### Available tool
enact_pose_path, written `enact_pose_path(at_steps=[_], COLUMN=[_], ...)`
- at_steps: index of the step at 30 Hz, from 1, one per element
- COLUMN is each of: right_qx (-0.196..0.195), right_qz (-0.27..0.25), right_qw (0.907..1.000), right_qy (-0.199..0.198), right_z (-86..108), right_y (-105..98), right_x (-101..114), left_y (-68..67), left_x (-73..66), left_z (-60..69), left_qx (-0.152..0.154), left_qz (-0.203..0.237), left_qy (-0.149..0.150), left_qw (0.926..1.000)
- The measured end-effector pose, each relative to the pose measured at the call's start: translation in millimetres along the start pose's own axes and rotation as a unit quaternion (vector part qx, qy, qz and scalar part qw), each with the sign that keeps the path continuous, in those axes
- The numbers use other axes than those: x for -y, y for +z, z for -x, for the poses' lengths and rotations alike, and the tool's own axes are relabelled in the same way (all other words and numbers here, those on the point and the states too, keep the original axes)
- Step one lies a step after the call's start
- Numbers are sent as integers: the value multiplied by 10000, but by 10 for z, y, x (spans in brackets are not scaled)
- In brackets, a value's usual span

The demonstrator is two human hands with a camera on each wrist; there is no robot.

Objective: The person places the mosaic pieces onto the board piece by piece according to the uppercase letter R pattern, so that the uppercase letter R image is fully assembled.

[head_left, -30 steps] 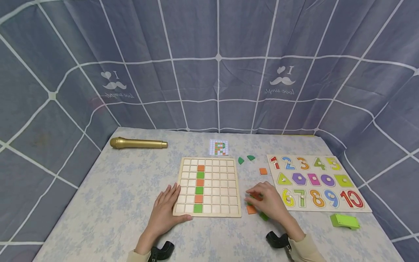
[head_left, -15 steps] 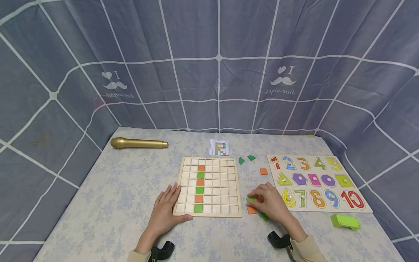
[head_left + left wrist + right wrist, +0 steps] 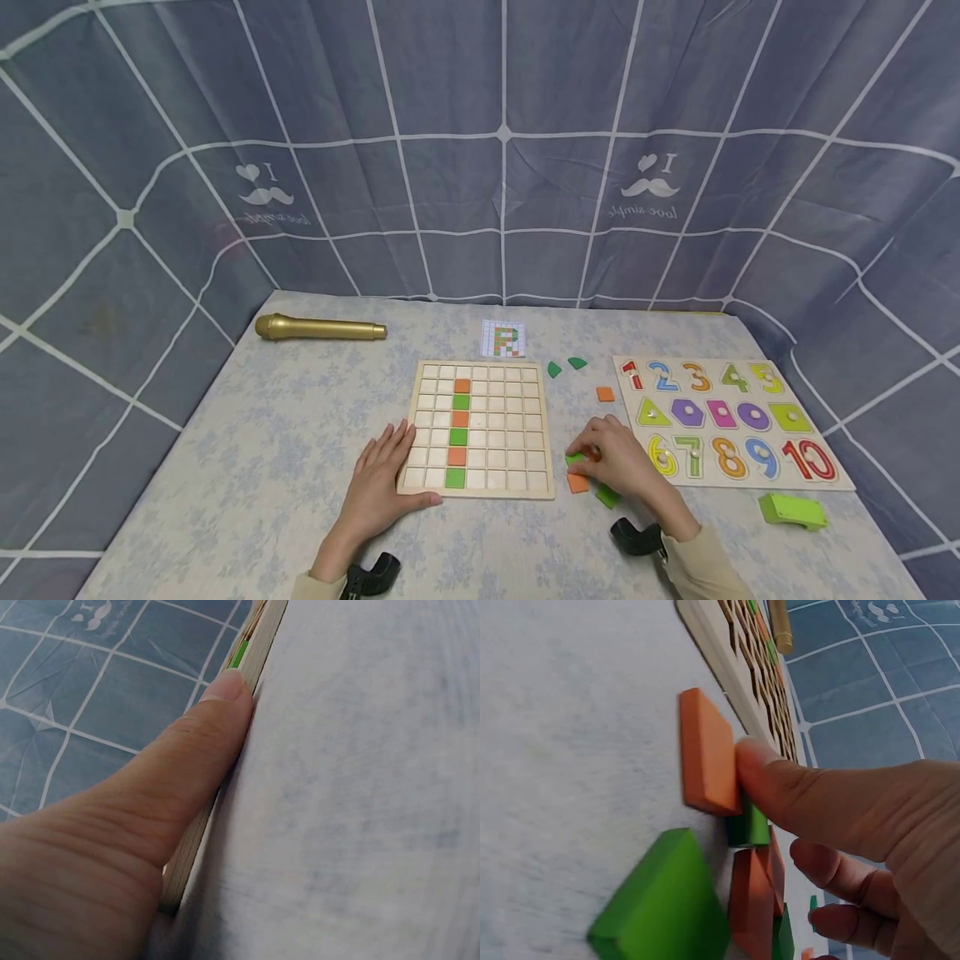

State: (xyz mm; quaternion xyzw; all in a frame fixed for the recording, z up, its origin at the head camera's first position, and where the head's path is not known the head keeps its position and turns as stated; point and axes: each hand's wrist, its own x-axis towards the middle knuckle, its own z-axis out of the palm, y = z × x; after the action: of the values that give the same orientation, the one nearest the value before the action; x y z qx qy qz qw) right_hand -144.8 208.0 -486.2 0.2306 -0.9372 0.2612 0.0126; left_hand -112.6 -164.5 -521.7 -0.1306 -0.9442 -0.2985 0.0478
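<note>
A square wooden grid board [image 3: 517, 497] lies in the middle of the table, with one column of alternating orange and green square tiles [image 3: 458, 436]. My left hand [image 3: 377, 483] rests along its left side, fingers straight; the left wrist view shows the thumb [image 3: 202, 742] against the board's front edge. To the right of the board, my right hand [image 3: 618, 458] bends over a small pile of tiles. Thumb and forefinger appear to pinch a green tile [image 3: 574, 458], partly hidden by the fingers. Just in front lie an orange tile [image 3: 577, 483] and another green tile [image 3: 607, 496].
A small pattern card [image 3: 503, 339] lies behind the board. Two dark green pieces [image 3: 577, 363] and a lone orange tile [image 3: 605, 394] lie right of it. Farther right are a number puzzle [image 3: 735, 421] and a light green block [image 3: 792, 511]. A gold microphone [image 3: 321, 327] lies back left.
My right hand has shifted slightly at the pile, and the green tile now shows between its fingertips. My left hand and the board stay put.
</note>
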Motion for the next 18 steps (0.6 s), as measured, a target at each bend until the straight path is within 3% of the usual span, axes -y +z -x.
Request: enact_pose_path(at_steps=[9,18], right_qx=[218,198], right_qz=[-32,-321], right_qw=[9997,9990], right_qy=[-55,236], right_z=[-23,20], right_y=[-18,-3], right_x=[-8,19], left_y=[-18,-16], left_x=[-5,-13], left_z=[8,10], left_qx=[100,-35], left_qz=[18,-12], left_qy=[-23,61], left_qw=[9999,10000])
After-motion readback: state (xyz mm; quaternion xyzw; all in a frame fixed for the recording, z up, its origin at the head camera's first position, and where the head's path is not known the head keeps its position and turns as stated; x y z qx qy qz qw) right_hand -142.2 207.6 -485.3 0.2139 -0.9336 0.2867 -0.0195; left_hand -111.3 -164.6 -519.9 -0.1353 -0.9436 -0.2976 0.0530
